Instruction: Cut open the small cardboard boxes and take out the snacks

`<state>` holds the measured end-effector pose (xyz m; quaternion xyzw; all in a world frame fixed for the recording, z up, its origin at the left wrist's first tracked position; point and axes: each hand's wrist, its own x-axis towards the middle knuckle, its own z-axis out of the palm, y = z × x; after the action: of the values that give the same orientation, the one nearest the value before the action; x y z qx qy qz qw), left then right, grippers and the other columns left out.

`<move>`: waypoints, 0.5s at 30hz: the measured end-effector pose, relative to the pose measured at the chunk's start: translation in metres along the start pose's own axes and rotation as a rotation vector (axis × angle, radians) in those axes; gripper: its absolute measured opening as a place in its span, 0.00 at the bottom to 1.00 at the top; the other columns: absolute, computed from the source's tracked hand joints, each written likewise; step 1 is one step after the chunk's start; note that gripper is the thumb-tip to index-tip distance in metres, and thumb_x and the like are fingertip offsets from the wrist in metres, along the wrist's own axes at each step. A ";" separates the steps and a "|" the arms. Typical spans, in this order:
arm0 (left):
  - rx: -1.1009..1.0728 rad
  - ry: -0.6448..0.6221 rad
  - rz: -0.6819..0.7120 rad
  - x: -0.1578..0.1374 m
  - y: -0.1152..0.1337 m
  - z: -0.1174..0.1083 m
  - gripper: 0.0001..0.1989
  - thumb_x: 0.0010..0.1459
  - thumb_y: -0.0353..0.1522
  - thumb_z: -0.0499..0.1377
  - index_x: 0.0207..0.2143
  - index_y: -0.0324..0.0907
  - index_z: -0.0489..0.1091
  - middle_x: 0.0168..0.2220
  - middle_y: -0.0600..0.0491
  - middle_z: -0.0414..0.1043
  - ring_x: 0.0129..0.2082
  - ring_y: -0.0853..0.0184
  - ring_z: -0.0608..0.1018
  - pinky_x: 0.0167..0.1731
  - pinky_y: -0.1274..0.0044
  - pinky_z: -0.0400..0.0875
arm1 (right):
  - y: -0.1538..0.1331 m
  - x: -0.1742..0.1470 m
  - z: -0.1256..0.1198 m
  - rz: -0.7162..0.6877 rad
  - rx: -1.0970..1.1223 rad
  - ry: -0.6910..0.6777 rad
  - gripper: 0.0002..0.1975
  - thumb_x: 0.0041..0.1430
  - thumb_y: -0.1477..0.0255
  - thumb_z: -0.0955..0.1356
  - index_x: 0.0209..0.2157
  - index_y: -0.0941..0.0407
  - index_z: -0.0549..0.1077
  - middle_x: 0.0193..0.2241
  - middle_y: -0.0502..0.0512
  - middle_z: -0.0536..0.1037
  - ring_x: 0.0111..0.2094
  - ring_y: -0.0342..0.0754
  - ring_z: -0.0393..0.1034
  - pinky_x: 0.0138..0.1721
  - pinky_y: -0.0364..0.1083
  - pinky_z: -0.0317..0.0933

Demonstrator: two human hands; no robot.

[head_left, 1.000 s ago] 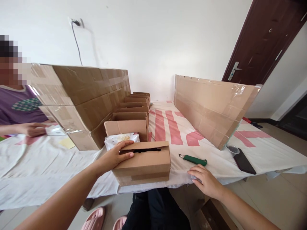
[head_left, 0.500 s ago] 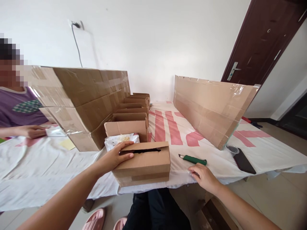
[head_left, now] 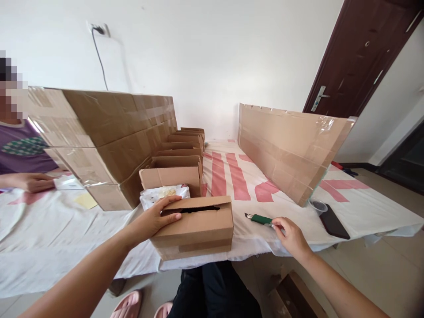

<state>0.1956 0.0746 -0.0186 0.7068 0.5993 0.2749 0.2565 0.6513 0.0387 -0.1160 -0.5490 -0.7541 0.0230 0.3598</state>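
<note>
My left hand (head_left: pixel 159 223) lies with fingers and thumb spread on the left end of a small cardboard box (head_left: pixel 195 234), whose top flaps meet at a narrow dark gap. On the tablecloth to the right is a green utility knife (head_left: pixel 260 218) with its blade end pointing left. Over the knife's rear end, my right hand (head_left: pixel 289 232) has its thumb and fingertips pinched together. A small pale bit shows at those fingertips, too small to name. Behind the box, partly hidden by it, is a clear plastic bag (head_left: pixel 164 192) with pale contents.
Several open cardboard boxes (head_left: pixel 170 176) stand in a row beside a tall cardboard wall (head_left: pixel 109 121). A cardboard panel (head_left: pixel 285 150) stands at right, near a phone (head_left: pixel 332 221) and a clear cup (head_left: pixel 318 205). Another person's hand (head_left: pixel 35 182) rests at far left. An open carton (head_left: pixel 294 300) sits below the table.
My right hand has moved up and right, from below the utility knife to over its rear end. My left hand stays on the box. The view has shifted slightly.
</note>
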 end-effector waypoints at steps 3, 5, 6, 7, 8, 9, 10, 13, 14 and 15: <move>-0.001 0.003 0.007 0.001 -0.003 0.001 0.39 0.48 0.56 0.58 0.58 0.48 0.65 0.62 0.48 0.64 0.61 0.49 0.67 0.62 0.61 0.58 | 0.001 -0.003 -0.011 -0.027 -0.044 -0.071 0.10 0.59 0.75 0.61 0.33 0.54 0.73 0.31 0.56 0.78 0.36 0.52 0.73 0.39 0.51 0.67; -0.001 -0.004 0.001 0.001 -0.002 0.001 0.38 0.48 0.56 0.58 0.58 0.48 0.65 0.62 0.48 0.64 0.61 0.49 0.67 0.61 0.61 0.59 | -0.001 -0.008 -0.014 -0.042 -0.063 -0.166 0.10 0.58 0.77 0.61 0.31 0.54 0.73 0.29 0.55 0.77 0.35 0.52 0.72 0.38 0.51 0.67; -0.003 -0.008 -0.003 0.000 -0.001 0.000 0.38 0.48 0.57 0.58 0.58 0.48 0.65 0.62 0.48 0.65 0.60 0.49 0.67 0.61 0.62 0.59 | -0.003 -0.011 -0.015 -0.046 -0.062 -0.216 0.11 0.58 0.78 0.61 0.31 0.54 0.73 0.29 0.55 0.77 0.35 0.52 0.72 0.37 0.50 0.66; -0.005 -0.014 -0.008 -0.001 0.001 0.000 0.38 0.48 0.57 0.58 0.58 0.48 0.65 0.61 0.49 0.66 0.60 0.50 0.68 0.60 0.62 0.61 | -0.005 -0.014 -0.015 -0.051 -0.054 -0.260 0.11 0.58 0.79 0.61 0.31 0.55 0.73 0.29 0.55 0.77 0.35 0.52 0.71 0.38 0.50 0.66; -0.009 -0.018 -0.015 -0.001 0.003 -0.001 0.38 0.48 0.57 0.58 0.57 0.48 0.65 0.61 0.49 0.66 0.59 0.50 0.69 0.59 0.63 0.62 | -0.007 -0.016 -0.015 -0.055 -0.039 -0.299 0.11 0.58 0.79 0.61 0.31 0.55 0.73 0.30 0.55 0.76 0.36 0.51 0.71 0.38 0.50 0.66; -0.012 -0.022 -0.023 -0.002 0.005 -0.002 0.38 0.48 0.57 0.58 0.57 0.48 0.65 0.60 0.49 0.67 0.58 0.50 0.70 0.59 0.64 0.63 | -0.009 -0.019 -0.014 -0.058 -0.020 -0.330 0.11 0.58 0.79 0.61 0.31 0.55 0.74 0.31 0.55 0.77 0.37 0.51 0.71 0.40 0.50 0.66; -0.013 -0.027 -0.030 -0.002 0.007 -0.002 0.38 0.48 0.57 0.58 0.57 0.48 0.65 0.60 0.49 0.67 0.58 0.50 0.70 0.58 0.64 0.64 | -0.011 -0.021 -0.014 -0.056 -0.003 -0.355 0.10 0.58 0.79 0.62 0.32 0.55 0.74 0.33 0.55 0.77 0.38 0.51 0.71 0.41 0.50 0.65; 0.000 -0.030 -0.025 -0.002 0.007 -0.002 0.38 0.48 0.57 0.58 0.57 0.48 0.65 0.60 0.49 0.67 0.58 0.50 0.70 0.58 0.64 0.64 | -0.014 -0.024 -0.015 -0.023 0.030 -0.392 0.08 0.53 0.76 0.70 0.37 0.55 0.75 0.41 0.56 0.75 0.43 0.52 0.70 0.46 0.50 0.65; 0.006 -0.026 -0.015 -0.001 0.005 -0.002 0.38 0.48 0.57 0.58 0.57 0.48 0.65 0.61 0.49 0.66 0.59 0.50 0.70 0.58 0.63 0.64 | -0.014 -0.024 -0.015 -0.011 0.038 -0.397 0.11 0.50 0.75 0.71 0.38 0.55 0.75 0.42 0.57 0.74 0.44 0.52 0.70 0.47 0.51 0.65; 0.011 -0.021 -0.003 0.000 0.003 -0.002 0.38 0.48 0.57 0.58 0.57 0.48 0.66 0.61 0.49 0.66 0.59 0.50 0.69 0.58 0.63 0.64 | -0.014 -0.024 -0.015 -0.002 0.047 -0.397 0.11 0.50 0.75 0.72 0.38 0.55 0.75 0.43 0.57 0.74 0.44 0.52 0.70 0.47 0.50 0.65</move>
<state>0.1968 0.0743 -0.0152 0.7100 0.5993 0.2636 0.2593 0.6522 0.0079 -0.1111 -0.5245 -0.8099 0.1479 0.2169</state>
